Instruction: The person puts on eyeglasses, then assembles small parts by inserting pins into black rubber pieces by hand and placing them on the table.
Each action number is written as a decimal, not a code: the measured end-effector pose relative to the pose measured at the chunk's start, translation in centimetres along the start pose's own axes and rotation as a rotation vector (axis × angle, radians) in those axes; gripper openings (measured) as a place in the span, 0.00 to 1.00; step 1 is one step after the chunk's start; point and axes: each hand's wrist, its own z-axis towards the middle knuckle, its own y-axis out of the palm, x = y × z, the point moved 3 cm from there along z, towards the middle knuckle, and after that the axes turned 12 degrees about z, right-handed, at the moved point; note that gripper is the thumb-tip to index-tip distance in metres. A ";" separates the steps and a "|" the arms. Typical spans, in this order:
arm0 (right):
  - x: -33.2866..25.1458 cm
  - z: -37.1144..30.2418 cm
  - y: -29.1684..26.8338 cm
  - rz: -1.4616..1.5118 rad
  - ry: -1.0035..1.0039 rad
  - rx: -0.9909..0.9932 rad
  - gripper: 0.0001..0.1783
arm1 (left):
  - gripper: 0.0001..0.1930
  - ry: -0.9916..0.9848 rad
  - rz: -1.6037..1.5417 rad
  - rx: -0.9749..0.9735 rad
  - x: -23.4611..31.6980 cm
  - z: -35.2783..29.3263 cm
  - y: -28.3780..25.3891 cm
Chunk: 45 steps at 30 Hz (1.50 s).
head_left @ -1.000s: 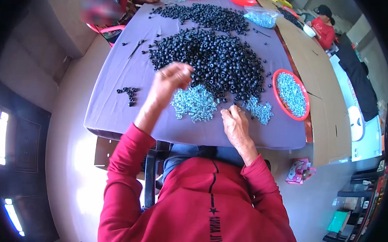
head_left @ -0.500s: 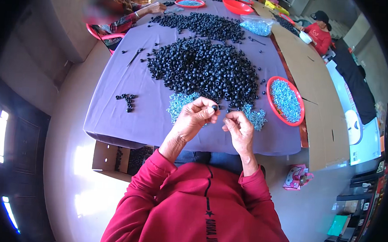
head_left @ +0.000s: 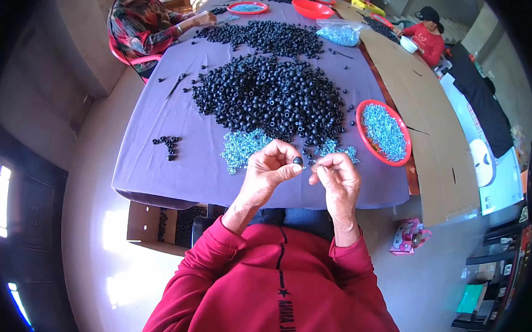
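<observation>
Black bead (head_left: 298,161) is pinched at the tips of the left hand's (head_left: 268,171) thumb and forefinger. It lies just left of the right hand's (head_left: 342,184) fingertips, with a narrow gap between. It looks round, so no long axis shows, and which way its hole faces is too small to read. The right thumb and forefinger are curled toward each other; whether they grip something tiny, I cannot tell.

Beyond both sets of fingers spreads a big heap of black beads (head_left: 269,95), with a pile of pale blue bits (head_left: 240,154) just past the left fingers and a smaller one past the right.

To the right of the right fingers, a red dish (head_left: 368,147) holds more blue bits. Farther beyond the fingers are a clear bag (head_left: 340,36) of blue bits and a red bowl (head_left: 312,9).
</observation>
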 end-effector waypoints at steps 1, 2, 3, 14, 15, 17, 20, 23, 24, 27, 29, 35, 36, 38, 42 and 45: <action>-0.2 -0.1 0.0 0.009 -0.009 0.002 0.03 | 0.10 -0.002 0.000 -0.003 0.2 -0.1 0.2; -0.4 -0.1 0.1 0.009 -0.009 0.004 0.03 | 0.10 -0.015 0.028 0.002 0.3 -0.3 0.5; -0.8 -0.2 0.2 -0.036 -0.038 -0.002 0.03 | 0.10 -0.028 0.055 0.008 0.4 -0.4 0.7; -1.3 -0.3 -0.2 -0.082 -0.102 -0.039 0.04 | 0.09 0.013 0.332 -0.009 0.2 -0.9 1.6; -1.3 -0.4 -0.1 -0.070 -0.097 -0.044 0.04 | 0.09 0.038 0.412 -0.002 0.2 -0.9 1.6; -1.3 -0.4 -0.1 -0.058 -0.093 -0.051 0.04 | 0.09 0.039 0.462 0.005 0.0 -0.8 1.3; -1.4 -0.4 -0.1 -0.046 -0.111 -0.056 0.04 | 0.08 0.051 0.522 0.025 0.0 -0.8 1.4; -1.4 -0.3 -0.2 -0.056 -0.139 -0.081 0.04 | 0.08 0.059 0.609 0.057 0.3 -0.9 1.8; -1.4 -0.3 -0.2 -0.076 -0.140 -0.087 0.04 | 0.08 0.056 0.686 0.075 0.4 -1.0 1.9; -1.1 -0.3 -0.3 -0.162 -0.178 -0.109 0.06 | 0.08 0.058 0.772 0.081 0.3 -1.1 2.3; -1.0 -0.2 -0.2 -0.229 -0.214 -0.124 0.07 | 0.09 0.093 0.806 0.077 0.4 -1.2 2.6; -1.7 -0.4 0.7 -0.530 -0.332 -0.181 0.09 | 0.09 0.042 0.796 0.012 0.2 -1.4 2.1; -1.7 -0.3 0.6 -0.530 -0.329 -0.176 0.09 | 0.09 -0.009 0.759 -0.018 0.2 -1.3 2.0; -1.6 -0.2 0.4 -0.539 -0.295 -0.206 0.09 | 0.09 -0.005 0.731 -0.025 -0.1 -1.2 1.4; -1.7 0.0 0.3 -0.508 -0.276 -0.211 0.09 | 0.09 -0.019 0.641 -0.063 0.0 -0.8 0.9; -2.2 -0.2 0.3 -0.498 -0.356 -0.219 0.09 | 0.08 -0.095 0.375 -0.054 -0.2 -1.0 0.9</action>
